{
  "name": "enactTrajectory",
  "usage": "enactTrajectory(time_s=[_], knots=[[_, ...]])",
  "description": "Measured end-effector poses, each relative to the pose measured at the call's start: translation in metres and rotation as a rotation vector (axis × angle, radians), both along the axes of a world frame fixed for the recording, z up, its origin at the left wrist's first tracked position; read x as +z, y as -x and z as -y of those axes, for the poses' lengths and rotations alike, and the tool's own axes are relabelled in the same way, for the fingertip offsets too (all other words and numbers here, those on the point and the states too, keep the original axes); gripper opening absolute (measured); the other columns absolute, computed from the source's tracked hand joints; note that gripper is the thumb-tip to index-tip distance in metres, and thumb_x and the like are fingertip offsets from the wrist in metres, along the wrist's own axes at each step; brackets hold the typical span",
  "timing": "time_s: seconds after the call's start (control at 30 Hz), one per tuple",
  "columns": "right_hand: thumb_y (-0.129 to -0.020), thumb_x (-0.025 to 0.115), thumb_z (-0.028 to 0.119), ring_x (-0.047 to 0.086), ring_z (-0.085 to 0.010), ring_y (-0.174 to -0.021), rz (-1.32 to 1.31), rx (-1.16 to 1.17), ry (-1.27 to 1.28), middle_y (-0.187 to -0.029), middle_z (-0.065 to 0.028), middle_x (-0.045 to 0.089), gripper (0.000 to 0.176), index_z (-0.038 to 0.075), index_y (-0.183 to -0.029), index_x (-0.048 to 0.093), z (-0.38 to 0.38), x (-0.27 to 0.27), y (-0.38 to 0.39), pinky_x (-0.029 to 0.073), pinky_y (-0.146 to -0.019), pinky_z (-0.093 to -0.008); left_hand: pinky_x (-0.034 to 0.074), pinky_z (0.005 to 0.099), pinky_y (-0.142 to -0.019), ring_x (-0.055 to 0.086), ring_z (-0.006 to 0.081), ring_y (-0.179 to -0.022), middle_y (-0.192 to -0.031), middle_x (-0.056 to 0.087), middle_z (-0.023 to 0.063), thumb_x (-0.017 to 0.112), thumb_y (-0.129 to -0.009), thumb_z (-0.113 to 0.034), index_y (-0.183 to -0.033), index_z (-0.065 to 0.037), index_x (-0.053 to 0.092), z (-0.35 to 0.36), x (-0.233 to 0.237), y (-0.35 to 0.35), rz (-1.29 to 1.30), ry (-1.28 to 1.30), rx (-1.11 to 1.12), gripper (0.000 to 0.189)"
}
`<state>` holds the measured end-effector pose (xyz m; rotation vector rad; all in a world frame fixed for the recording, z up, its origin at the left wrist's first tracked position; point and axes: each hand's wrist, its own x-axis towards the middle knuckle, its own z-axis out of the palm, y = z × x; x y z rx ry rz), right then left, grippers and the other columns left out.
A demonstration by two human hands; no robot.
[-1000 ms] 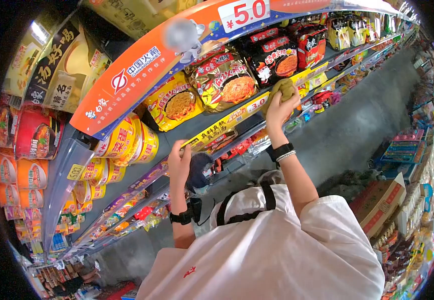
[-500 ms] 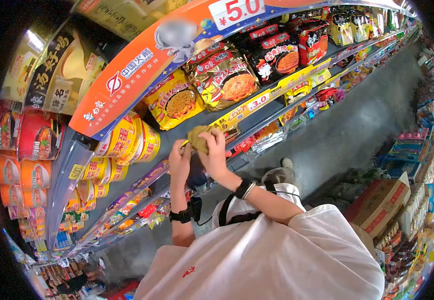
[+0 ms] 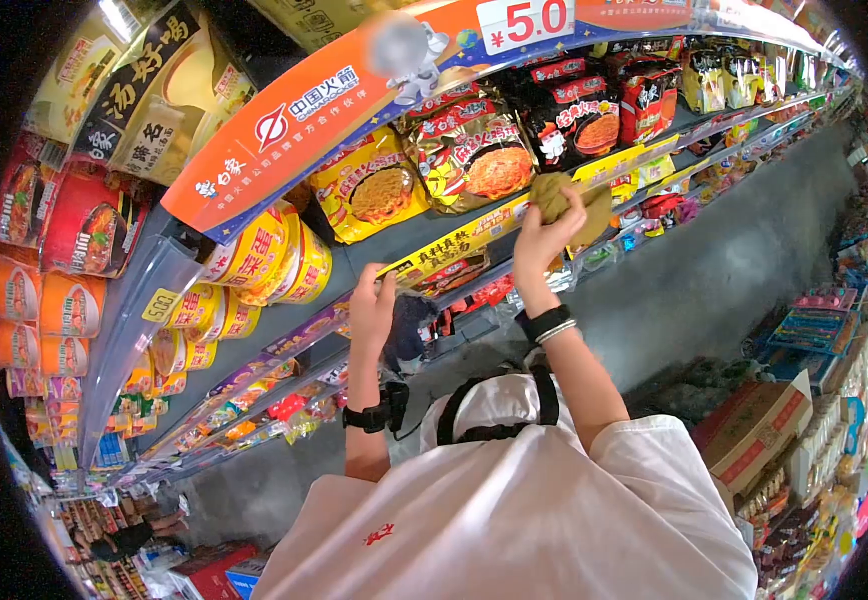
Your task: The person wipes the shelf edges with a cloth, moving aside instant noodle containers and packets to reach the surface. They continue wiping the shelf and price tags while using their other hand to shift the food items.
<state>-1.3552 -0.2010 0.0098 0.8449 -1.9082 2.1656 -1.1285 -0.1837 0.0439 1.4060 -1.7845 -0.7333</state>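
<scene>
My right hand (image 3: 546,245) is closed on a crumpled olive-green cloth (image 3: 554,196), held against the front edge of the noodle shelf. The cloth lies over part of the yellow label strip (image 3: 499,222). At the left end of that strip is my left hand (image 3: 370,305), with its thumb and fingers pinched at the edge. Just behind the strip stand a yellow noodle packet (image 3: 369,190) and a gold-and-red noodle packet (image 3: 474,160).
Yellow noodle tubs (image 3: 272,255) sit left of the packets, beside a clear shelf divider (image 3: 139,340). An orange banner (image 3: 284,120) curves above. Lower shelves carry more packets. Across the grey aisle floor (image 3: 644,290) is a cardboard box (image 3: 754,430) beside stocked goods.
My right hand has moved right along the shelf edge with the cloth, away from my left hand. My left hand stays near the strip's left end, and more of the yellow strip shows.
</scene>
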Motion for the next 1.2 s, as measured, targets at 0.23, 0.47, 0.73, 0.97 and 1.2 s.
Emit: enactTrajectory(time_s=[0.23,0.47,0.73,0.97,1.2], knots=[[-0.061,0.055,-0.004,0.040,-0.0352,-0.098,-0.176,0.435,-0.157,-0.097,-0.0169,0.045,0.032,0.007,-0.091,0.050,-0.040,-0.015,-0.106,0.031,-0.087,-0.0429,0.038,0.0283,-0.052,0.049,0.0152,-0.056,-0.064,0.053,0.0131,0.048,-0.085,-0.017,-0.093,-0.001,0.048,0.001,-0.003,-0.002,0.060,-0.093,0.001,0.018],[-0.059,0.057,0.000,0.045,-0.0277,-0.089,-0.457,0.519,-0.172,-0.093,-0.0065,0.050,0.024,0.013,-0.080,0.054,-0.042,-0.011,-0.093,0.033,-0.076,-0.0386,0.039,0.0295,-0.053,0.050,0.0176,-0.055,-0.062,0.053,0.0133,0.047,-0.086,-0.016,-0.093,-0.001,0.048,-0.001,-0.005,-0.002,0.058,0.025,0.007,0.017],[-0.054,0.052,-0.008,0.043,-0.0329,-0.089,-0.357,0.124,-0.153,-0.090,-0.0121,0.050,0.029,0.009,-0.078,0.052,-0.010,-0.010,0.038,0.034,-0.078,-0.0379,0.040,0.0254,-0.058,0.048,0.0104,-0.065,-0.077,0.052,0.0066,0.052,-0.085,-0.017,-0.096,0.000,0.051,-0.004,0.001,0.002,0.035,-0.036,0.036,0.020],[-0.057,0.051,-0.008,0.042,-0.0330,-0.090,-0.105,-0.004,-0.129,-0.087,-0.0131,0.047,0.030,0.005,-0.083,0.047,0.003,-0.021,0.097,0.033,-0.080,-0.0394,0.038,0.0255,-0.058,0.044,0.0104,-0.064,-0.075,0.051,0.0058,0.050,-0.086,-0.017,-0.097,0.000,0.051,-0.009,0.004,0.008,0.106,-0.084,0.117,0.020],[-0.055,0.054,-0.010,0.042,-0.0339,-0.089,-0.103,0.336,-0.123,-0.087,-0.0147,0.042,0.032,0.005,-0.082,0.044,-0.016,-0.021,0.070,0.036,-0.079,-0.0374,0.038,0.0257,-0.061,0.045,0.0103,-0.066,-0.083,0.056,0.0052,0.052,-0.085,-0.015,-0.099,0.001,0.052,-0.012,-0.007,0.016,-0.005,0.102,0.153,0.022]])
